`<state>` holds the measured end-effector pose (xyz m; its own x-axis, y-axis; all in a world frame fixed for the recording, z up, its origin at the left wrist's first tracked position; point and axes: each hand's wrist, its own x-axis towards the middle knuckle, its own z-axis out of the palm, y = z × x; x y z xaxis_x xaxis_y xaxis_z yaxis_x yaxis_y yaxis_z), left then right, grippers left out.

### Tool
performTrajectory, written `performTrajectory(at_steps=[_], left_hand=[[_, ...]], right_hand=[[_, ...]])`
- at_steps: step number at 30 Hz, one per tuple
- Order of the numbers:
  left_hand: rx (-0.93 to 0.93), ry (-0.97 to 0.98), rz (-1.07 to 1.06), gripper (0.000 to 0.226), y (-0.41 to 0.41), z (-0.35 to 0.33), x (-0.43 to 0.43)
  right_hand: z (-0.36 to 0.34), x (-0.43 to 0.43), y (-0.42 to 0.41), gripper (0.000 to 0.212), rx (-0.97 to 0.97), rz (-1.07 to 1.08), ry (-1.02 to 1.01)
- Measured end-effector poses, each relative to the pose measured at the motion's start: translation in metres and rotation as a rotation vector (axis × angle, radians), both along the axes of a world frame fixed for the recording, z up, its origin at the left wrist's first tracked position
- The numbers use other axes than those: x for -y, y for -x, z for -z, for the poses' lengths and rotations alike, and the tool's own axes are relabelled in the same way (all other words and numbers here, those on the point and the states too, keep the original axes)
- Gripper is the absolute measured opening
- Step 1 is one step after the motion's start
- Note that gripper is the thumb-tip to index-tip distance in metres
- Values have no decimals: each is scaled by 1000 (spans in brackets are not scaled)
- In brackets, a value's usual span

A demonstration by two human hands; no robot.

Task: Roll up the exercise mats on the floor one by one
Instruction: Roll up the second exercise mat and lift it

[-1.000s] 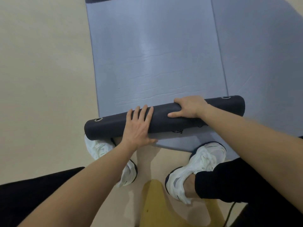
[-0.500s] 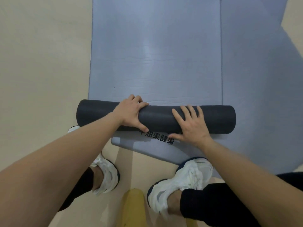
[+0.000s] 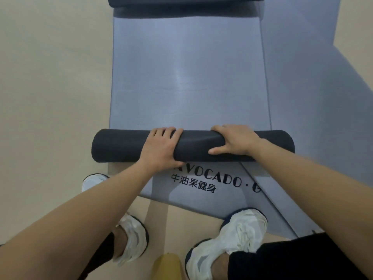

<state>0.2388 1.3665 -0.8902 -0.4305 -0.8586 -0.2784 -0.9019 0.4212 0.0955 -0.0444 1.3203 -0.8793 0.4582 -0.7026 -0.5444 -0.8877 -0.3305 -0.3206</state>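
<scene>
Roll (image 3: 121, 146) of dark mat lies crosswise on the floor (image 3: 50, 98), gripped by both hands. Left hand (image 3: 161, 147) curls over its middle, thumb on the near side. Right hand (image 3: 236, 140) clasps it just alongside. Beyond the hands the unrolled grey mat (image 3: 187, 77) lies flat. Nearer than the hands, a printed mat (image 3: 232, 201) runs under the roll, beside white shoes (image 3: 240, 233).

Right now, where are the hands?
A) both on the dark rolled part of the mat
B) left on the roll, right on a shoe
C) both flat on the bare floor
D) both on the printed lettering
A: the left hand and the right hand both grip the dark roll, side by side near its middle, with the flat mat stretching away beyond it.
</scene>
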Motion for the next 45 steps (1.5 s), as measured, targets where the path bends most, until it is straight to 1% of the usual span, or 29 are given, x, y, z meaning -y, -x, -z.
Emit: performTrajectory(at_steps=[3, 6, 9, 10, 12, 14, 16, 17, 20, 21, 23, 25, 27, 28, 30, 32, 33, 35, 37, 40, 42, 45], left_hand=[[-26, -93, -12, 97, 0, -12, 22], [-58, -156, -34, 85, -3, -20, 30], [-73, -282, -33, 84, -5, -29, 30], [-70, -342, -20, 85, -5, -32, 27], [-71, -468, 9, 85, -3, -34, 20], [-69, -569, 26, 77, 2, -31, 11], [-54, -630, 36, 71, 8, -26, 7], [-48, -658, 34, 71, 12, -24, 9], [-64, -774, -22, 71, 21, -21, 23], [-74, -818, -42, 71, 21, -19, 29], [-91, -883, -68, 74, 21, -17, 36], [-80, -900, -73, 80, 21, -14, 33], [-44, -835, -41, 83, 19, -14, 25], [-42, -752, -19, 85, 17, -15, 19], [-117, -474, 37, 87, 7, -16, 6], [-226, -177, 83, 82, -4, -15, -12], [-251, -69, 98, 80, -8, -14, -23], [-242, 68, 115, 80, -10, -9, -45], [-182, 122, 117, 85, -6, -3, -60], [-10, 55, 82, 102, 1, 2, -64], [25, 34, 71, 107, 4, 4, -56], [6, 22, 43, 106, 6, 4, -39]], right_hand=[[-13, 14, -4, 70, 10, 55, -99], [-27, 23, -10, 64, 2, 81, -181], [-35, 22, -9, 55, 17, 123, -370], [-35, 18, -7, 56, 27, 141, -444], [-37, 1, -2, 68, 32, 168, -557], [-39, -22, 3, 75, 3, 202, -596], [-40, -50, 7, 79, -40, 236, -508], [-40, -65, 8, 82, -65, 237, -396], [-39, -114, 8, 94, -147, 118, 78], [-37, -127, 5, 99, -171, 88, 184], [-27, -144, 3, 110, -208, 47, 270], [-15, -153, 6, 119, -248, 3, 263], [-8, -155, 10, 120, -263, -26, 263], [-6, -152, 11, 119, -252, -31, 276], [-3, -142, 12, 116, -218, -40, 304], [-3, -122, 14, 117, -202, -55, 290], [-4, -109, 15, 117, -194, -59, 266], [-5, -82, 19, 116, -159, -54, 181], [-5, -56, 22, 113, -115, -31, 61], [1, -33, 26, 112, -106, -12, -24], [0, -29, 27, 114, -150, 13, 0], [-7, -37, 25, 107, -267, 92, 131]])
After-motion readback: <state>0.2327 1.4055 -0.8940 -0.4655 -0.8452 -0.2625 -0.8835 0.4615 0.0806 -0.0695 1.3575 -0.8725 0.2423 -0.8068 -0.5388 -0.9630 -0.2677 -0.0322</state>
